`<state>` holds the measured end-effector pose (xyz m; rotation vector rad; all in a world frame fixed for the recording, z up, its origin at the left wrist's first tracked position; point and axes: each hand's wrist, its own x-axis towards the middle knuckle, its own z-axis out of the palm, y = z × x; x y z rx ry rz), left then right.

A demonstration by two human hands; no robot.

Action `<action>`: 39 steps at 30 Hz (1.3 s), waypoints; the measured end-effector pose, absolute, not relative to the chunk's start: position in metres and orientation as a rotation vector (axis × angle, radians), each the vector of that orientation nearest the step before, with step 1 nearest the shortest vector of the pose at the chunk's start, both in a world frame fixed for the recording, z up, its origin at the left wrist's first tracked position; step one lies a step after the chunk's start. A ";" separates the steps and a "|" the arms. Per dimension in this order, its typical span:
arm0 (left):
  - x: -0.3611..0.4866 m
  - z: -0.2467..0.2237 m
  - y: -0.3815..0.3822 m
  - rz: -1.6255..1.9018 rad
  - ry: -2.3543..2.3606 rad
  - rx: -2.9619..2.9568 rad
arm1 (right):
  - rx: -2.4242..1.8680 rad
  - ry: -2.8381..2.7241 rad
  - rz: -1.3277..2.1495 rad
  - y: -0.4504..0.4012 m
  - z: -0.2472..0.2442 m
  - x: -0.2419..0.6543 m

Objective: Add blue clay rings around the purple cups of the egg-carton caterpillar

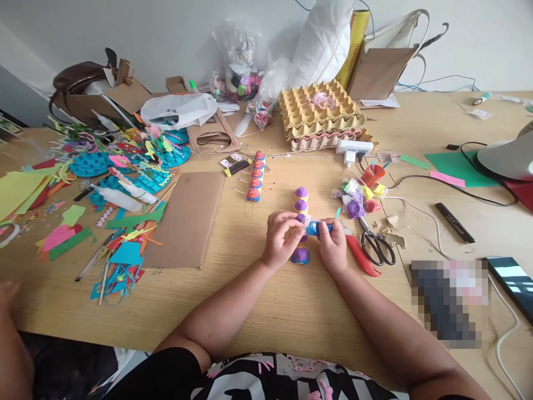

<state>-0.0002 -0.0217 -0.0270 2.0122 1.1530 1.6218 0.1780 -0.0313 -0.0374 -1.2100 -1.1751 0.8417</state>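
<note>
A small blue packet, seemingly soft clay (317, 228) in clear wrapping, is held between my two hands above the table. My right hand (334, 249) has its fingers closed on the blue part. A thin tool with a light-blue tip (337, 212) sticks up by that hand; how it is held is hidden. At the packet's left end, my left hand (282, 239) pinches the clear plastic wrapper (307, 220). Below and behind the hands runs a row of egg-carton cups with purple tops (300, 205), partly covered by my fingers. The nearest cup (300, 255) has a blue rim.
Left of centre stands a painted egg-carton strip (256, 176) with pins, beside a cardboard sheet (183, 219). Right lie scissors (377, 247), a red-handled cutter (363, 256) and wrapped clay (355, 204). Egg trays (322, 114) are stacked behind. Another person's arm (12, 339) shows far left.
</note>
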 end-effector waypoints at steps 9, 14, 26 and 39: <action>0.000 -0.038 -0.017 1.669 1.260 1.895 | -1.105 -1.188 1.017 -0.035 -0.028 0.176; 0.002 -0.039 -0.019 1.677 1.279 1.833 | -1.131 -1.182 1.040 -0.036 -0.029 0.175; -0.003 -0.048 -0.013 1.402 1.053 1.425 | -1.019 -1.256 1.112 -0.035 -0.024 0.179; -0.001 -0.040 -0.022 1.530 1.118 1.728 | -1.128 -1.193 0.941 -0.036 -0.028 0.174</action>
